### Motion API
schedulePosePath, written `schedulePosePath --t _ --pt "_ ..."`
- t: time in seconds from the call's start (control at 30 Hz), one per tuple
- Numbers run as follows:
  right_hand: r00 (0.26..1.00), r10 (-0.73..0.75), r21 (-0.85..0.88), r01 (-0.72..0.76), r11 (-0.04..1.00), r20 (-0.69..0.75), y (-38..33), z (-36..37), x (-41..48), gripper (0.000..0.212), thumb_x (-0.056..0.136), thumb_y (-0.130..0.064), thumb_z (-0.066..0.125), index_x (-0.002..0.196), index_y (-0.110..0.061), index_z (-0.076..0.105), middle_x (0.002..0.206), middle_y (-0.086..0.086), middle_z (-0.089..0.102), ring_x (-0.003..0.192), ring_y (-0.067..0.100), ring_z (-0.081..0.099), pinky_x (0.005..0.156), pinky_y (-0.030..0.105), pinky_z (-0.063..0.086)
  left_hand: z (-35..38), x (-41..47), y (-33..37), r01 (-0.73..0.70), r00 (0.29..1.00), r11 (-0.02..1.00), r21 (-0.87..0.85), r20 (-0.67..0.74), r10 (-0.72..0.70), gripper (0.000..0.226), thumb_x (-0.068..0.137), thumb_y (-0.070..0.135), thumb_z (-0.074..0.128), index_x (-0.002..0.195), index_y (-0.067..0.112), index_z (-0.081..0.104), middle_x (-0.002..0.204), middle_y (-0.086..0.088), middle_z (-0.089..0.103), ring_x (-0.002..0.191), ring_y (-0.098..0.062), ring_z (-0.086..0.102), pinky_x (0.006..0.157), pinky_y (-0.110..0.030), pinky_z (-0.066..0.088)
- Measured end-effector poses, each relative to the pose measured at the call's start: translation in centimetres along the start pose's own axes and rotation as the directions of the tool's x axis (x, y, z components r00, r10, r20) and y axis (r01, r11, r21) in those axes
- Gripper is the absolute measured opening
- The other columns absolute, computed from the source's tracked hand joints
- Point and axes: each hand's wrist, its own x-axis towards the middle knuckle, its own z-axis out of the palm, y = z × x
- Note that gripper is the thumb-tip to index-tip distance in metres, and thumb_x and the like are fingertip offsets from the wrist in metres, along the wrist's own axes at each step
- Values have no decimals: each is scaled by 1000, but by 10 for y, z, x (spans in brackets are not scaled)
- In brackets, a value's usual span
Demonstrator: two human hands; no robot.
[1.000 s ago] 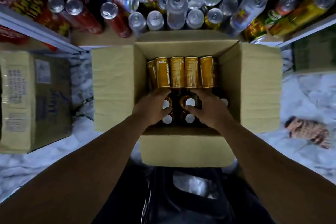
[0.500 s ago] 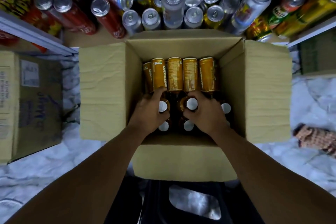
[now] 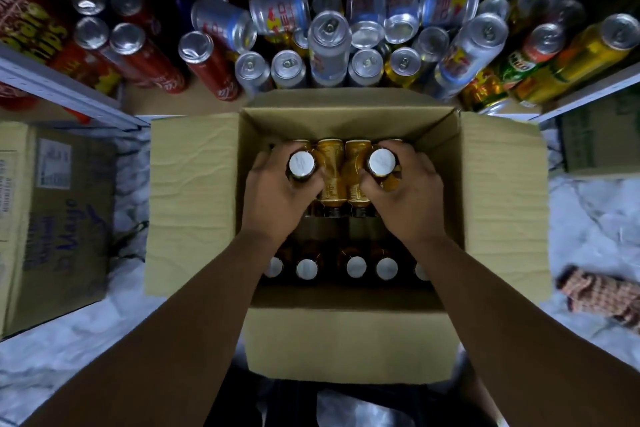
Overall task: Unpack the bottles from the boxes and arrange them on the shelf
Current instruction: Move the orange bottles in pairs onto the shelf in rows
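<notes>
Head view: the left grip (image 3: 280, 198) is curled round the neck of a brown bottle (image 3: 302, 165), whose white cap faces the camera. The right grip (image 3: 405, 198) is wrapped round a second bottle (image 3: 381, 161) in the same way. Both are inside the open cardboard box (image 3: 194, 201). Between the two grips are gold-labelled bottles (image 3: 332, 177), seen side-on with their necks toward the person. Behind the wrists, nearer the person, stands a row of capped bottles (image 3: 356, 267). Beyond the grips is the shelf (image 3: 145, 102), crowded with cans (image 3: 329, 42). Well left of the left grip a closed carton (image 3: 52, 218) sits on the marbled floor (image 3: 588, 218). Well right of the right grip lies a patterned cloth (image 3: 602, 295).
</notes>
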Motion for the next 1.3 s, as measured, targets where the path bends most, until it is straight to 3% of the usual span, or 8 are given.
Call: schedulePosePath --t 0.13,0.33,0.5,0.73,0.87,1.03,1.17,1.3 --pt "997 -39 122 30 992 71 -2 15 18 52 85 -46 69 130 -22 61 119 -2 68 111 16 64 92 40 56 15 23 1 -61 998 995 -74 30 63 53 88 42 78 131 17 62 119 -2 69 113 -16 64 95 -33 54" --pt "997 31 272 -50 961 71 -9 4 13 40 91 -35 77 125 -20 61 104 -12 70 99 1 66 82 11 50 4 18 7 1 998 980 -200 67 13 48 89 42 78 128 25 58 103 12 72 94 -1 69 83 -28 58" --pt "997 74 324 -77 943 21 -47 -54 4 33 91 -33 77 120 -26 62 102 -18 71 96 -4 66 79 9 47 -44 17 52 13 1000 961 -278 -14 -17 47 87 42 80 126 25 59 105 13 71 98 0 67 85 -23 56" --pt "997 11 423 23 906 -78 -174 -172 -1 27 93 -26 74 115 -28 58 98 -38 62 90 -10 62 75 6 42 -158 6 184 -90 990 853 -514 -141 19 31 79 29 86 102 27 66 92 20 70 90 -3 67 79 -17 50" --pt "990 -48 507 111 855 -136 -270 -254 4 32 92 -25 76 107 -43 55 94 -31 63 83 -5 62 75 8 44 -243 1 271 -172 978 820 -546 -197 73 29 85 22 83 100 29 59 87 19 65 82 -2 62 77 -17 47" --pt "961 -132 521 243 818 -242 -384 -366 12 30 86 -25 71 108 -37 55 96 -32 63 88 -5 62 77 8 45 -359 -3 380 -216 969 808 -547 -218 112 25 87 36 76 102 35 55 86 22 65 82 -3 63 80 -27 52" --pt "934 -198 525 334 783 -298 -457 -448 12 26 85 -30 71 105 -39 57 93 -30 64 87 -3 62 76 12 47 -441 -11 460 -271 958 786 -556 -234 165 25 91 23 77 101 34 56 82 29 63 77 7 59 72 -9 45" --pt "900 -261 521 418 744 -349 -517 -512 8 23 87 -30 69 107 -31 58 91 -27 62 85 -1 60 75 17 47 -506 -26 530 -358 931 736 -575 -278 236 22 90 19 77 103 19 59 77 18 62 72 2 57 68 -11 45"
